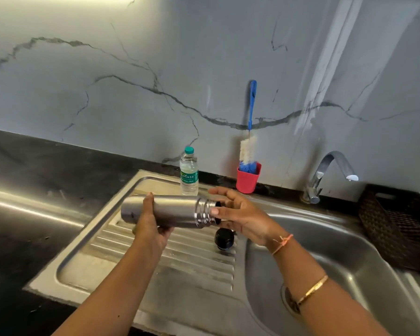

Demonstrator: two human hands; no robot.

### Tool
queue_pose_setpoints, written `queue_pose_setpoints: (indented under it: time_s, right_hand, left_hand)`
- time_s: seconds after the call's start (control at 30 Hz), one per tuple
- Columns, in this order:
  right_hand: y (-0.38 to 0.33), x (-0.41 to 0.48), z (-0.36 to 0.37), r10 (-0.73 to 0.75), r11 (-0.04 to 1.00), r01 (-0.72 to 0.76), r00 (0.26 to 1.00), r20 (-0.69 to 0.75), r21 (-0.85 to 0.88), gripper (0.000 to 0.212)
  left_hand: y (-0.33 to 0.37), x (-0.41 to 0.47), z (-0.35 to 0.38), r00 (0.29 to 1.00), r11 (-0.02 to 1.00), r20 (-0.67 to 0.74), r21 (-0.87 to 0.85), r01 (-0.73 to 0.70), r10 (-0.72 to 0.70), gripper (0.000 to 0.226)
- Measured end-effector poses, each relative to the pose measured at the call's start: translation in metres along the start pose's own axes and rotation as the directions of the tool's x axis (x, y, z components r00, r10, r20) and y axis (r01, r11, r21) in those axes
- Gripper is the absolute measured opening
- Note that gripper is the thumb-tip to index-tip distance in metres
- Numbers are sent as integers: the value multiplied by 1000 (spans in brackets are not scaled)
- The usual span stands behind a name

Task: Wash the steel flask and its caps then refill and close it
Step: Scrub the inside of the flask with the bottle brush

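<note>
L hand fingers wrapped round steel flask, held sideways above sink drainboard. R hand at flask mouth over black stopper, thumb on threads; can't tell if gripping. Black cap lies on drainboard just below. Behind: water bottle, brush in red cup.

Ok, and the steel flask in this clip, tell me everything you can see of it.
The flask is a plain brushed-steel cylinder with a shinier threaded neck, bare of its outer cap. Something dark, likely a stopper, shows at its mouth. It is held roughly level above the ribbed drainboard, base to the left, mouth toward the sink basin. The left hand grips its body toward the base from below. The thumb of the right hand touches the threads, fingers stretched past the mouth.
</note>
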State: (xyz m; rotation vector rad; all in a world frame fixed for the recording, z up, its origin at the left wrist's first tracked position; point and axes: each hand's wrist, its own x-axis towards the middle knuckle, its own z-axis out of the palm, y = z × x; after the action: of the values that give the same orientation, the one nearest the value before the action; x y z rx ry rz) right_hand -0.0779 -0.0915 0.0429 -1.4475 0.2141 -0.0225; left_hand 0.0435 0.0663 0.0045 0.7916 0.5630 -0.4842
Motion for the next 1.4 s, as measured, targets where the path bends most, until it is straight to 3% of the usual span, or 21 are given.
queue_pose_setpoints:
  time_s: [0.17, 0.33, 0.57, 0.67, 0.8, 0.9, 1.03, 1.23, 1.4]
  right_hand:
    - [22, 7, 3, 36, 957, -75, 989, -143, -280, 40]
    - [52, 8, 4, 101, 947, -144, 982, -157, -287, 44]
    - [83, 15, 12, 44, 864, -145, 976, -216, -482, 50]
    - [93, 16, 14, 23, 863, -160, 960, -279, -480, 43]
    - [105, 13, 7, -49, 871, -180, 894, -445, -458, 9]
    - [102, 7, -3, -79, 897, -204, 800, -595, -393, 21]
    - [99, 0, -22, -79, 929, -203, 710, -700, -311, 16]
    - [97, 0, -37, -71, 955, -172, 657, -750, -241, 14]
    - [98, 5, -37, -59, 966, -152, 661, -748, -211, 12]
  left_hand:
    - [7, -10, 11, 938, 907, 60, 240, -346, 342, 89]
    - [-3, -18, 12, 767, 581, 294, 516, -629, 570, 94]
    - [-16, -17, 10, 594, 180, 604, 604, -776, 532, 107]
    - [-18, -7, 9, 559, 78, 690, 596, -800, 460, 106]
    - [-17, 4, 12, 541, 54, 744, 568, -821, 392, 97]
    - [-16, 11, 13, 541, 75, 753, 557, -827, 376, 93]
    - [-16, 20, 13, 548, 85, 757, 558, -826, 355, 94]
    - [-18, 25, 11, 564, 121, 744, 562, -818, 359, 97]
    - [-18, 28, 9, 571, 129, 753, 563, -816, 326, 103]
